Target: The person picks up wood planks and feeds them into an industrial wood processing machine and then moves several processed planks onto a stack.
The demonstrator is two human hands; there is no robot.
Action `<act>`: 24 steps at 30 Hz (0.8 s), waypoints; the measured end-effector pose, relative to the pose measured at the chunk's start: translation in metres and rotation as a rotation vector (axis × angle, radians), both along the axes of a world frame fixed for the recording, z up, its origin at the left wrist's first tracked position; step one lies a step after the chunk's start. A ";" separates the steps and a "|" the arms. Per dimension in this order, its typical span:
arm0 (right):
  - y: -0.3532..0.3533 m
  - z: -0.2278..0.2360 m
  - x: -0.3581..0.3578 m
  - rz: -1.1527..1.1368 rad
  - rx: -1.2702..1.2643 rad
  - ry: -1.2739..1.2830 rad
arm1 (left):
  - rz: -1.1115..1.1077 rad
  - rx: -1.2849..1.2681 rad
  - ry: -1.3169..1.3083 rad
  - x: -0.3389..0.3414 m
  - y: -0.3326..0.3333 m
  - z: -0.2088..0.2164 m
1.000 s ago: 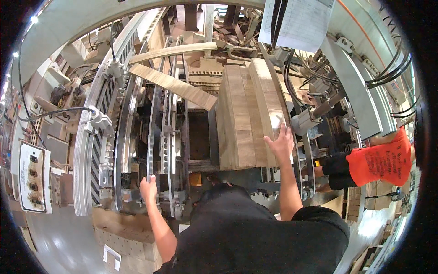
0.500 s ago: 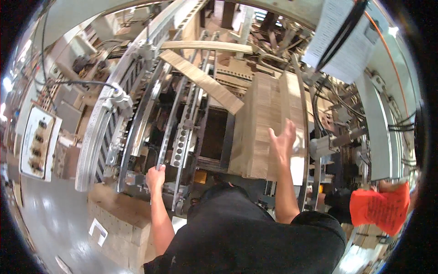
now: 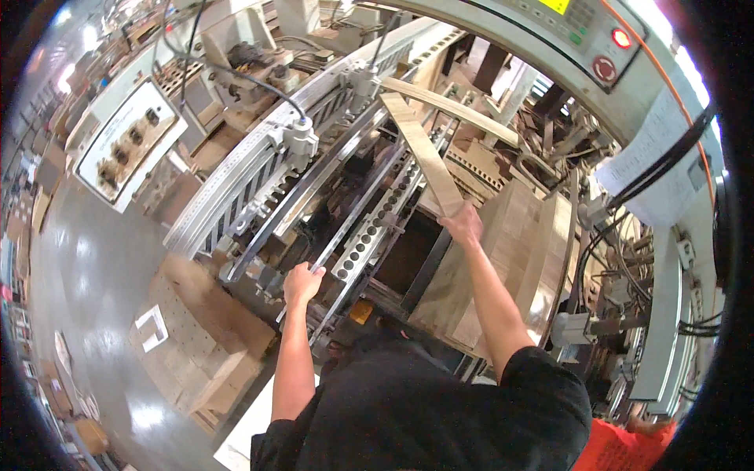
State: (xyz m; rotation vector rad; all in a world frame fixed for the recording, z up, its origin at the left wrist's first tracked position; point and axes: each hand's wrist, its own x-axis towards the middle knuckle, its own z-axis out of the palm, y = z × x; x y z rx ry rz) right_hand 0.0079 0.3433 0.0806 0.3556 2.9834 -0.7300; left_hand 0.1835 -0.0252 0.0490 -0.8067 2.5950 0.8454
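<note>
I have bright, whitish light around me, with hazy light spots (image 3: 66, 77) at the upper left and a burnt-out strip (image 3: 682, 51) along the upper right. The grey floor (image 3: 86, 314) throws back white glare, and the wood stack (image 3: 528, 239) shines toward its lower right. A red button (image 3: 621, 38) glows near a lit yellow screen (image 3: 554, 5). My black shirt (image 3: 440, 400) swallows detail. Straight edges bow toward the dark round rim. My hands (image 3: 301, 284) look slightly soft, perhaps from motion.
</note>
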 end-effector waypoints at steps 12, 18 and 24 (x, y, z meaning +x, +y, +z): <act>0.063 -0.006 0.205 -0.005 -0.162 0.068 | 0.028 0.013 0.101 -0.004 0.006 0.003; 0.051 0.013 0.219 0.261 0.000 0.108 | 0.375 0.896 0.442 -0.035 -0.007 -0.019; 0.017 -0.007 0.195 0.457 -0.006 0.013 | 0.778 1.072 0.585 -0.109 0.018 -0.018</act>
